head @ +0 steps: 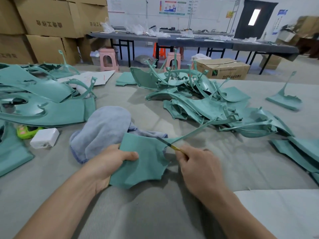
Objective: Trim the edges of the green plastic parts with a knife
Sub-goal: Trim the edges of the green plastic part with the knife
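Note:
My left hand point(110, 163) grips a flat green plastic part point(146, 157) at its left edge, thumb on top, holding it just above the grey table. A thin arm of the part runs up and to the right. My right hand point(198, 166) is closed around a small knife point(170, 144) with a yellow handle. The dark blade lies against the part's upper right edge, where the thin arm begins. The hand is slightly blurred.
A heap of green parts point(207, 104) lies ahead on the right, and large green panels point(43, 100) spread out on the left. A grey towel point(103, 131) sits behind the held part. A white charger point(44, 138) and a green toy point(27, 131) lie at left. Cardboard boxes point(48, 23) stand behind.

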Demonstrator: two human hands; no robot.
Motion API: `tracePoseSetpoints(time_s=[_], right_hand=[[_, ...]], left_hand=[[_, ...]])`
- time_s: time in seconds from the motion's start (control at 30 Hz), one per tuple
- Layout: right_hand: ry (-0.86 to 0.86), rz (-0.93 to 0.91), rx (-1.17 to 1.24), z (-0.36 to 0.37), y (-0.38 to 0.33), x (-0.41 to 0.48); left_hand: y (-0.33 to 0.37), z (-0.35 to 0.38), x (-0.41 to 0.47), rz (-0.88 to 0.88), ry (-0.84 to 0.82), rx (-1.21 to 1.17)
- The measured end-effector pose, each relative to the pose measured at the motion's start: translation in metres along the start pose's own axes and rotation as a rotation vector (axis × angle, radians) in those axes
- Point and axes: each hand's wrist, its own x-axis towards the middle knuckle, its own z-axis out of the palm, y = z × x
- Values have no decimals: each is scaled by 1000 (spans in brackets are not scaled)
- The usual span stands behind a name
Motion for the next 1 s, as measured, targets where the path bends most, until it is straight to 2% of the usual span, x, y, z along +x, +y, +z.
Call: tracePoseSetpoints(time_s=[0.1, 0.2, 0.27, 0.33, 0.4, 0.43, 0.57, 0.63, 0.67, 0.77, 0.9, 1.0], right_hand=[[-19, 145, -87, -3, 7, 11], [142, 329, -73, -15, 24, 17], [175, 273, 77, -16, 26, 13], [30, 126, 177, -10, 17, 9], [-132, 33, 101, -2, 8, 5], [-138, 35, 52, 0, 9, 7], [23, 260, -54, -8, 27, 17], [116, 406, 5, -15, 40, 19], [158, 422, 47, -17, 43, 18], [168, 325, 150, -18, 35, 13], [-35, 233, 160, -7, 17, 2], [-89, 150, 244, -8, 14, 2]], left_hand=[[1, 0, 0, -1, -2, 10], [1, 0, 1, 3, 0, 24], [1, 0, 2, 8, 9, 28], [1, 0, 2, 13, 5, 23], [-1, 0, 2, 18, 11, 13], [-1, 0, 3, 22, 15, 17], [-3, 2, 6, 34, 63, 35], [-3, 2, 7, 33, 62, 40], [-3, 1, 6, 34, 60, 41], [-3, 0, 6, 38, 59, 36], [-4, 2, 5, 49, 67, 29], [-4, 2, 3, 51, 64, 25]])
